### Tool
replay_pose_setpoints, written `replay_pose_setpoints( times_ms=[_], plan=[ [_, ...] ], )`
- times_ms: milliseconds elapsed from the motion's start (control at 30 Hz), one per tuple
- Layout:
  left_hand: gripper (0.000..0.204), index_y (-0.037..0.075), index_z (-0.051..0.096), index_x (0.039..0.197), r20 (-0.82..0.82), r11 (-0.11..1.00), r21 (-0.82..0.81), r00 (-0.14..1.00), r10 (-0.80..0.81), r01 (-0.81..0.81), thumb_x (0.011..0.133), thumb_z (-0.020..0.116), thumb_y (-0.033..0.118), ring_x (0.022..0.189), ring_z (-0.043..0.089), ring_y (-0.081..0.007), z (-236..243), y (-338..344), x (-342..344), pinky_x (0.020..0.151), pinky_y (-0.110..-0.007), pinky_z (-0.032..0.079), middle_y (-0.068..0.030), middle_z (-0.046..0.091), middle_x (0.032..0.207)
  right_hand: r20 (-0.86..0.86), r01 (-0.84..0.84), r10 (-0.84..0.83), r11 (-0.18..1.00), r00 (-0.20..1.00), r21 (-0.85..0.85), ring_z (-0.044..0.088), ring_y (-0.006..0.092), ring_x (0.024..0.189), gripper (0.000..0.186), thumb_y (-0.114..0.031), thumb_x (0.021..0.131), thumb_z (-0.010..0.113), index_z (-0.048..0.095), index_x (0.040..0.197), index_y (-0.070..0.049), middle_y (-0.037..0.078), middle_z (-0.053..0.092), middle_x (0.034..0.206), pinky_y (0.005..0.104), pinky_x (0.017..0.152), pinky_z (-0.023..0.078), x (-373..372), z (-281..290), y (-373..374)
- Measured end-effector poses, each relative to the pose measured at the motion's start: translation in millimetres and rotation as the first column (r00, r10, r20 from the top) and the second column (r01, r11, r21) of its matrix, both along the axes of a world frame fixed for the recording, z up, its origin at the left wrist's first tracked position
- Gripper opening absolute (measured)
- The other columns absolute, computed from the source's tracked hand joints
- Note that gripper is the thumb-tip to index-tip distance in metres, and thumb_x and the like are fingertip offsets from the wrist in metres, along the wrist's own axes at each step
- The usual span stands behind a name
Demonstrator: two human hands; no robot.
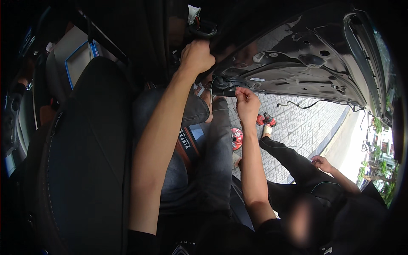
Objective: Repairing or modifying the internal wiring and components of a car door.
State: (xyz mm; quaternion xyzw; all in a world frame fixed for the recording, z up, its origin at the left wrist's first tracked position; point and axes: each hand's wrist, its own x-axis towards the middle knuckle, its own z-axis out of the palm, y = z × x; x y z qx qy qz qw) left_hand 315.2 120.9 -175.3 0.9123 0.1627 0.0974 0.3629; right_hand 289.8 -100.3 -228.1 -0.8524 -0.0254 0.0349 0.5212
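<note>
While hands (221,76) grip door panel (297,63), wire (211,91)

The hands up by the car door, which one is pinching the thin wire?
The right hand pinches the thin wire at the edge of the bare door panel. The left hand is a closed fist, higher up, by the black ring.

Glossy black painted metal car door (297,55); below the door, rough grey paving stones (297,123); left of it, a matt black fabric seat (89,148).

thin wire (221,87) | pinched, running along open dark door panel (297,63) edge
</note>
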Motion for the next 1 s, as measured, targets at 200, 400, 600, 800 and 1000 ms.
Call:
replay_pose_setpoints(
  times_ms=[200,400,600,800,1000],
  plan=[
    [0.032,-0.001,0.062,0.099,0.01,1.0,0.008,1.0,0.0,-0.001,0.068,0.057,0.004,0.099,0.06,-0.0442,1,0,0,0.087,-0.05,0.049,-0.0265,0.063,0.102,0.247,-0.145,0.181,0.977,0.952,-0.158,0.067,0.0225,0.07,0.014,-0.003,0.082,0.065,0.068,0.093,0.004,0.018,0.068,0.082,0.0315,0.065,0.051,-6,3,39],
    [0.031,-0.002,0.063,0.097,0.07,1.0,-0.002,0.997,-0.009,0.009,0.067,0.056,0.004,0.098,0.06,-0.044,-3,1,2,0.087,-0.05,0.049,-0.0267,0.064,0.099,0.123,-0.007,0.007,1.0,0.992,-0.003,0.067,0.0298,0.073,0.014,-0.003,0.081,0.066,0.068,0.092,0.004,0.02,0.067,0.083,0.0353,0.068,0.052,-17,-18,59],
    [0.029,-0.002,0.064,0.094,0.049,1.0,-0.002,0.999,0.009,-0.009,0.067,0.056,0.005,0.096,0.06,-0.0444,-3,-1,0,0.086,-0.051,0.049,-0.0272,0.064,0.097,0.282,0.063,0.025,0.953,0.959,-0.298,0.067,0.034,0.076,0.013,-0.012,0.083,0.067,0.069,0.089,-0.001,0.019,0.068,0.082,0.0383,0.066,0.051,6,-15,58],
    [0.029,-0.003,0.063,0.094,0.097,1.0,0.027,0.995,0.012,-0.015,0.066,0.056,0.004,0.095,0.06,-0.0445,-4,1,-1,0.085,-0.051,0.049,-0.0277,0.064,0.096,0.094,0.084,-0.069,0.981,0.993,-0.174,0.066,0.0317,0.07,0.016,-0.018,0.082,0.07,0.067,0.082,-0.002,0.015,0.067,0.075,0.0382,0.061,0.049,-2,-19,64],
    [0.028,-0.003,0.063,0.091,0.095,0.997,0.05,0.994,-0.059,0.054,0.065,0.057,0.006,0.095,0.06,-0.0455,-16,7,4,0.085,-0.051,0.049,-0.0282,0.063,0.096,0.312,0.069,-0.035,0.993,0.949,-0.097,0.058,0.0192,0.051,0.019,-0.016,0.082,0.073,0.065,0.082,0.001,0.012,0.062,0.061,0.0316,0.053,0.045,-3,-36,62]
  ],
)
